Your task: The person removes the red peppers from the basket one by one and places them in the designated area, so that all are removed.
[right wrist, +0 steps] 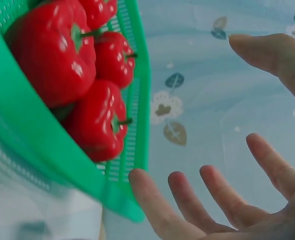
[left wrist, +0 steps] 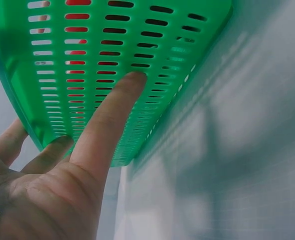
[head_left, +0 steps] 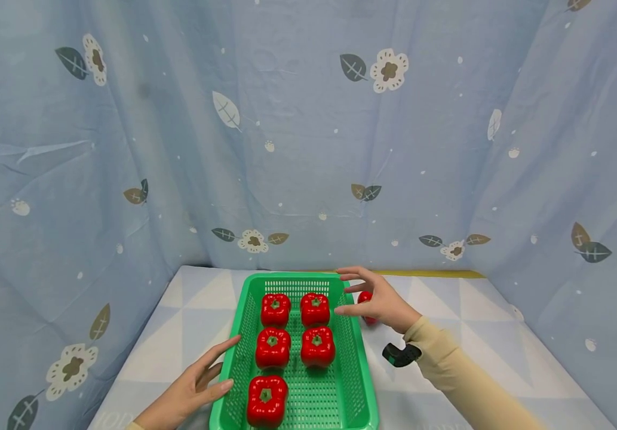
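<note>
A green plastic basket [head_left: 364, 364] with slotted walls holds several glossy red bell peppers [head_left: 272, 348]. My left hand [head_left: 192, 385] is at the basket's left side with its fingers extended; in the left wrist view one fingertip touches the slotted wall [left wrist: 187, 10]. Over the far right rim, my right hand [head_left: 380, 300] is spread with thumb and fingers apart, holding nothing. Another red pepper [head_left: 365, 297] lies outside the basket, on the table beyond the right wall, partly hidden by that hand. Green stems show on the peppers [right wrist: 95, 125] in the right wrist view.
The table [head_left: 480, 346] wears a cloth of pale blue and white triangles. Blue curtains [head_left: 308, 143] with leaves and flowers hang behind and on both sides. A yellow strip [head_left: 432, 273] runs along the table's back edge. My right wrist bears a black device [head_left: 401, 355].
</note>
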Motion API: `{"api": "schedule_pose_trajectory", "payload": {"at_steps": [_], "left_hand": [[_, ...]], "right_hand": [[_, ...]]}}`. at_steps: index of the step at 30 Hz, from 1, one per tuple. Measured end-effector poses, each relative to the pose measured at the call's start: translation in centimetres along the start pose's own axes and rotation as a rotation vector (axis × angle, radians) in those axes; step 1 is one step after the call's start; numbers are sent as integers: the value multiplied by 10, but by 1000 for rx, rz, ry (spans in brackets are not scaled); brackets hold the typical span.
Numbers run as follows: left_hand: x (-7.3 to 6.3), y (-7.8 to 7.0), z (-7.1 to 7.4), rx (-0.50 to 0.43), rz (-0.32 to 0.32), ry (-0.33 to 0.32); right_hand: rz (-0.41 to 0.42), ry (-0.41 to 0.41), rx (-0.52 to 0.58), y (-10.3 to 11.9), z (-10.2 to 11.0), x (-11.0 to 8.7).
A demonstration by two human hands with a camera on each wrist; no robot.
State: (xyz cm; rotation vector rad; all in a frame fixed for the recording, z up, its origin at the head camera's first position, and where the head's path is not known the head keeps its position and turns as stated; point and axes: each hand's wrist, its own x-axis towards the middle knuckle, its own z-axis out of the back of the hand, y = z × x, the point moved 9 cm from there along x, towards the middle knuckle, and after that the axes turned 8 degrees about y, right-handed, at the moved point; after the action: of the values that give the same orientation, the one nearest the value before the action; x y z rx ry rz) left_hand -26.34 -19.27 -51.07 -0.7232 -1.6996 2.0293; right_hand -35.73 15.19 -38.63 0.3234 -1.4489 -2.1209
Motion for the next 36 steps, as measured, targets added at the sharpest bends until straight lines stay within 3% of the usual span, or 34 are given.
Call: {"api": "schedule_pose_trajectory", "payload": {"at_steps": [9, 18, 36], "left_hand": [[-1, 1, 1, -6, 7, -10], [-3, -3, -1, -1, -36, 15], [-1, 0, 0, -2, -37, 6]], "right_hand": [[-38, 29, 0, 0, -25, 3], [-43, 52, 65, -1, -49, 5], [-100, 43, 51, -9, -75, 6]]}}
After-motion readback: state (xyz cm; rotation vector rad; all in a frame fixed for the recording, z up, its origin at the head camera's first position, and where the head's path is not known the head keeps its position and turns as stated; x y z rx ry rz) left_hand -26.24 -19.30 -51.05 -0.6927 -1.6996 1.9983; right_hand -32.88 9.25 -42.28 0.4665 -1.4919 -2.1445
